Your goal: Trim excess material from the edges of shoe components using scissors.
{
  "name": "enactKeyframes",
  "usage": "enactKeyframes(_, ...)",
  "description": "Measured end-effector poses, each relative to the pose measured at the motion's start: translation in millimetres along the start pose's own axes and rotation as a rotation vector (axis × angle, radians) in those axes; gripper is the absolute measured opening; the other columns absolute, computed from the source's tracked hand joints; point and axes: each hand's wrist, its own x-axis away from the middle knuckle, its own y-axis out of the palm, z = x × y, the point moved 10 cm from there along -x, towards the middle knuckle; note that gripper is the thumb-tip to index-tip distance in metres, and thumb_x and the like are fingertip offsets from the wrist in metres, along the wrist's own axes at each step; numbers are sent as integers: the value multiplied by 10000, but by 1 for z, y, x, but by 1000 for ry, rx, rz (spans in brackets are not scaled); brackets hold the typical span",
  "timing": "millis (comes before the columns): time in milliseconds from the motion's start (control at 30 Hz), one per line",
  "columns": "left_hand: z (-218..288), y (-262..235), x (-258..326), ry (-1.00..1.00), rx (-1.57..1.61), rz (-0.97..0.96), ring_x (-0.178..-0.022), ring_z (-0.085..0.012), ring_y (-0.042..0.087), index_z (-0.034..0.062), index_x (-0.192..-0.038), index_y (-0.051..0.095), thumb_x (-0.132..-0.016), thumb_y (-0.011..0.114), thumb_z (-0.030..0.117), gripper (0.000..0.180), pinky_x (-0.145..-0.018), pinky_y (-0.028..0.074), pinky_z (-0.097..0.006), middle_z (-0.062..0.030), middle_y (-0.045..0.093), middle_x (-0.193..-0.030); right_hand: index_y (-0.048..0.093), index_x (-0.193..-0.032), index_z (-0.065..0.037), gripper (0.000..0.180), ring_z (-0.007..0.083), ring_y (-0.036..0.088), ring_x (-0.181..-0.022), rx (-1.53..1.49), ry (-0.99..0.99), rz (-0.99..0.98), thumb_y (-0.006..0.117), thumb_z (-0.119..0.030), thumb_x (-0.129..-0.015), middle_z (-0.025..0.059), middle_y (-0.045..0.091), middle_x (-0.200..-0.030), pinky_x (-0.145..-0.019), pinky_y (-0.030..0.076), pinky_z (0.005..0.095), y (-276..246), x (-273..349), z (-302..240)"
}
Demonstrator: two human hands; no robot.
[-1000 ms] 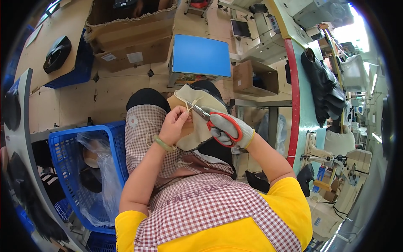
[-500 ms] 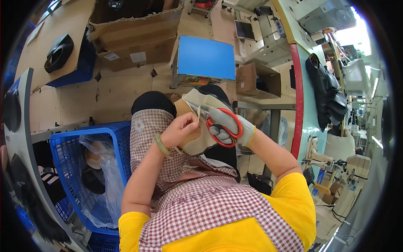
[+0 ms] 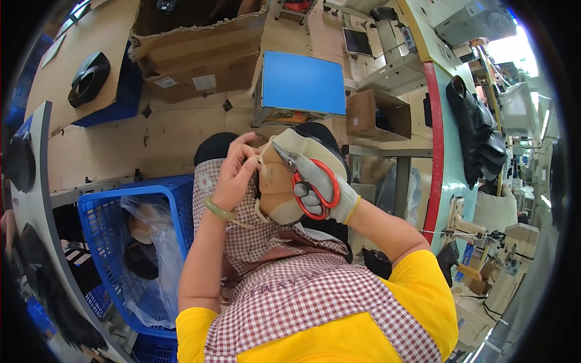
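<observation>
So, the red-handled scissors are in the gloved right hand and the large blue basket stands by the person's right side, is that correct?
Not quite: the head view shows the large blue basket by the person's left side, not the right. The red-handled scissors are indeed in the gloved right hand.

Red-handled scissors (image 3: 295, 170), grey glove (image 3: 319, 176), cream-and-tan workpiece (image 3: 276, 190)
Maroon-and-white checked apron (image 3: 290, 305), yellow shirt (image 3: 423, 293) near; blue basket (image 3: 139, 191) left; blue-topped stand (image 3: 302, 83) far.
</observation>
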Motion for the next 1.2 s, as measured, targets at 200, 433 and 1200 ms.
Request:
enactKeyframes(200, -21, -13, -21, -7, 450, 120, -859, -163, 583, 51, -937, 496, -965, 466, 115, 76, -815, 472, -282, -71, 619, -872, 274, -1465, -235, 583, 52, 379, -441, 82, -38, 5, 469, -400, -941, -12, 490, -700, -374, 339, 206, -3, 1, 4)
enactKeyframes(433, -51, -16, -42, -333, -882, 130, -714, -282, 605, -37, -834, 590, -804, 677, 213, 266, -675, 485, -388, -153, 626, -762, 279, -1464, -261, 582, 68, 393, -444, 105, -85, -23, 479, -393, -933, -8, 503, -696, -380, 349, 228, -8, -6, 8)
enactKeyframes(1200, 19, -20, 9, -368, 1, 299, -781, -89, 564, 49, -830, 622, -910, 612, 168, 143, -727, 519, -252, 5, 587, -823, 297, -1449, -231, 546, 44, 412, -457, -60, -170, -415, 471, -387, -955, -15, 513, -704, -385, 373, 200, 35, 19, -8)
